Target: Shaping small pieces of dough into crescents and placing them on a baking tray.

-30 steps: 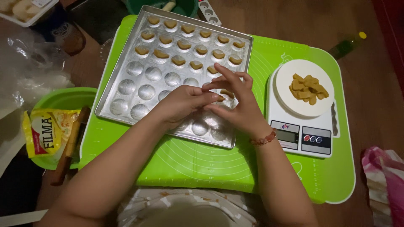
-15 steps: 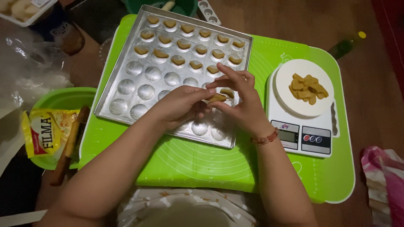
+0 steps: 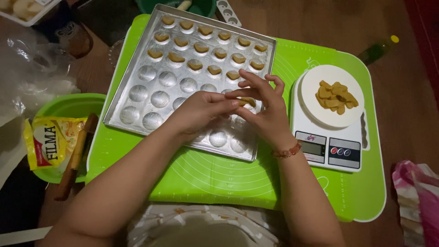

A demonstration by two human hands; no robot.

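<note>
The work surface was a brown wooden table (image 3: 311, 27), seen from above in dim light. A bright green silicone mat (image 3: 228, 178) covered its middle. On the mat lay a silver metal tray (image 3: 137, 116) with rows of round hollows; the far rows each held a small tan dough piece, the near rows stood bare. To the right of the tray, on the same mat, stood a white kitchen scale (image 3: 329, 146) carrying a white round plate (image 3: 311, 87) with a small heap of tan dough bits (image 3: 336, 96). At the left edge sat a green bowl (image 3: 68, 103) holding a yellow packet (image 3: 48, 146), with a brown wooden stick (image 3: 75, 158) lying across it. Clear plastic wrap (image 3: 32, 77) lay beyond the bowl. A small green bottle (image 3: 377, 49) lay on the table at the far right, and a pink and white cloth (image 3: 418, 201) at the near right corner.

Both forearms reached in from the bottom edge and met above the tray's right-hand middle. The left hand (image 3: 201, 112) was curled, its fingertips pressed against the right hand. The right hand (image 3: 265, 110), with a beaded bracelet (image 3: 288, 151) on its wrist, stood with fingers raised and bent. The grip of both hands was closed together on one dough piece (image 3: 249, 101), pinched between their fingertips just above the tray.
</note>
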